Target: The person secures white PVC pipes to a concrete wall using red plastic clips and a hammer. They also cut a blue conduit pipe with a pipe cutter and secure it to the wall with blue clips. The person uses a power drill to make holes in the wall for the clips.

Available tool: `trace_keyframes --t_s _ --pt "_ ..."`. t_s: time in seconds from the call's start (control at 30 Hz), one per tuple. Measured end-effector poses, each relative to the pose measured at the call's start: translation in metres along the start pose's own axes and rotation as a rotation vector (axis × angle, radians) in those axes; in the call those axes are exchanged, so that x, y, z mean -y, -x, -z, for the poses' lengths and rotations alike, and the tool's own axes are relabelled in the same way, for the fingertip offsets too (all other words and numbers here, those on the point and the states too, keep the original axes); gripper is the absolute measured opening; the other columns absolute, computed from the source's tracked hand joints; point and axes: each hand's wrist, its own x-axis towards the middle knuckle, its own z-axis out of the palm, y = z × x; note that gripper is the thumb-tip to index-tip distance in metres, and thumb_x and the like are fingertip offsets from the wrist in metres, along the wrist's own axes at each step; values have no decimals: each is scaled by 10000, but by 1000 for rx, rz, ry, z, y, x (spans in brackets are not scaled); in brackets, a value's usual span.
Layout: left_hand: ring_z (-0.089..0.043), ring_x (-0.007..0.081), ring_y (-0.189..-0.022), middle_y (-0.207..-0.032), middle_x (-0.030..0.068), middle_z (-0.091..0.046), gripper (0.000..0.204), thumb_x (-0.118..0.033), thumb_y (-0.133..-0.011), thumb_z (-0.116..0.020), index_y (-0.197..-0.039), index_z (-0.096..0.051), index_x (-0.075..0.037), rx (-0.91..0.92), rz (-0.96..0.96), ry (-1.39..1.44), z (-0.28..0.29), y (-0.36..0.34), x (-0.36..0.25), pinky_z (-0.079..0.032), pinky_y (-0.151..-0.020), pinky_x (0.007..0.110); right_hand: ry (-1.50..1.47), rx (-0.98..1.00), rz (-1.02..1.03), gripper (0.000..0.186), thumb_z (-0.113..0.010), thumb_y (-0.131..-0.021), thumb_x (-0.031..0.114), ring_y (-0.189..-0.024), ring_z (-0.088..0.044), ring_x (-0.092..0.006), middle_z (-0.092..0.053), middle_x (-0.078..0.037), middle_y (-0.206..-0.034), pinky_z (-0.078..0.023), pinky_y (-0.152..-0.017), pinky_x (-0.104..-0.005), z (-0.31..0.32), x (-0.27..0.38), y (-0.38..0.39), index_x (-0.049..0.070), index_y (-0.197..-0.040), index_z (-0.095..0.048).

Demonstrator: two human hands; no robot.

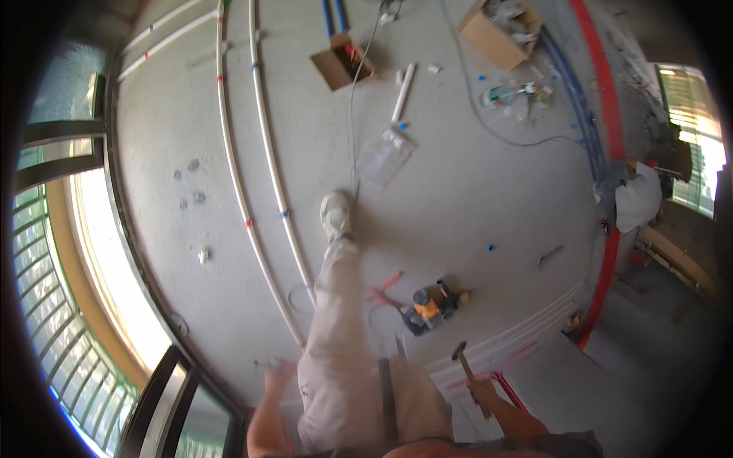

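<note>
Hammer (466, 368): dark head, light-coloured handle; near, right of middle, head pointing far and slightly left.

Floor (435, 221): grey, spanning the scene.

Railing (53, 305): green bars, beyond the window at left.

White pipes (264, 114): two long runs on the left part of the floor, side by side, one with red clips, one with blue, running from far to near.

Red stripe (608, 107): broad, along the right, far to near.

Blue pipes (584, 114): bundled, just left of the stripe.

Co-worker (640, 200): pale top, bent over, right, at the stripe.

Person's leg (336, 305): light trousers, stretched out from near toward the middle; pale shoe (334, 215) on the floor.

Cardboard boxes: two, open; the larger (492, 38) far right with contents in clear wrapping, the smaller (332, 65) far, near the middle.

Power tool (429, 308): orange and black, on the floor, far of the hammer and slightly left.

Clear bag (387, 155): flat, far of the shoe and to its right.

Short white pipe (404, 93): loose, just far of the bag.

Right hand (481, 391): closed around the hammer's handle.

Left hand (279, 374): near, left of the leg, blurred; finger opening cannot be told, nor whether the hand grips the small item beside it.

Blue fitting (491, 247): single, right of middle, on the floor.
</note>
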Motion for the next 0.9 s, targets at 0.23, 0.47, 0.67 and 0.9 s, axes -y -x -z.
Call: trace_keyframes --t_s 0.23,0.47,0.67,0.9 --pt "-624 204 -705 -738 103 -660 299 -262 -924 -633 -879 -734 16 -350 134 946 383 -210 -166 -487 -684 371 -10 -63 256 308 -663 -962 281 -558 -578 -178 -620 -87 -676 -468 -505 -385 57 226 19 -17 -884 -665" --pt "-731 393 -882 -901 200 -755 249 -216 -902 -647 -1014 -791 -47 -454 -218 676 606 -405 -346 -570 -820 456 -104 -247 439 218 -636 -946 183 -631 -583 -184 -608 -101 -686 -472 -601 -383 165 393 56 -32 -915 -654" --pt "-728 425 -937 -946 223 -752 230 -223 -902 -643 -1019 -806 -110 -494 -87 658 677 -542 -464 -578 -844 474 -60 -208 539 188 -637 -916 126 -606 -602 -178 -648 -86 -730 -485 -570 -365 253 558 1 -38 -1001 -670" --pt "-703 445 -1019 -1020 243 -736 236 -239 -921 -670 -1082 -743 -81 -576 -16 612 680 -622 -562 -564 -878 506 109 -102 461 199 -641 -911 122 -664 -639 -217 -672 -114 -772 -509 -618 -379 339 636 -69 -33 -1029 -680"
